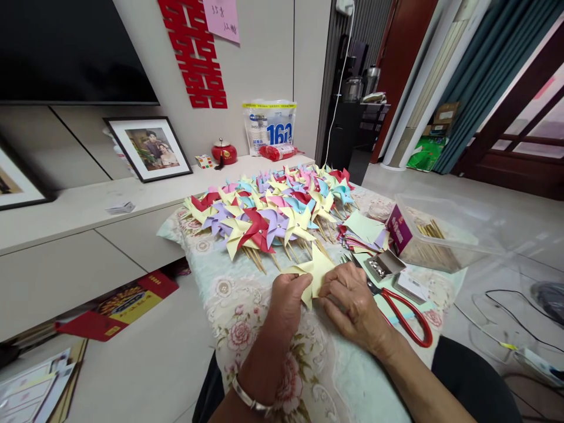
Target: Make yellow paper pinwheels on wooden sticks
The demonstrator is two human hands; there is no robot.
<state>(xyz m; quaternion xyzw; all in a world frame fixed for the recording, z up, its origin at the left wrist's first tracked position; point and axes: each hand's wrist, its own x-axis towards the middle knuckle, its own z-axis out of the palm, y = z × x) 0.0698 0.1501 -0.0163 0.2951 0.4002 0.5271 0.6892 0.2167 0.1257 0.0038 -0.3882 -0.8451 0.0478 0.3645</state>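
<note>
While both hands meet at lower centre, left hand (288, 294) and right hand (352, 299) fingers pinch the yellow pinwheel (314, 271) between them.

Folded paper (314, 271) between both hands, pinwheels (273, 208) behind it, scissors (399, 308) right, box (434, 235) beyond.

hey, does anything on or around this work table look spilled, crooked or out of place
Nothing looks spilled or damaged. Both hands, left hand and right hand, hold a yellow paper pinwheel. The red-handled scissors lie beside them. The one untidy spot is the floor at left, where a red packet and papers lie loose.
</note>
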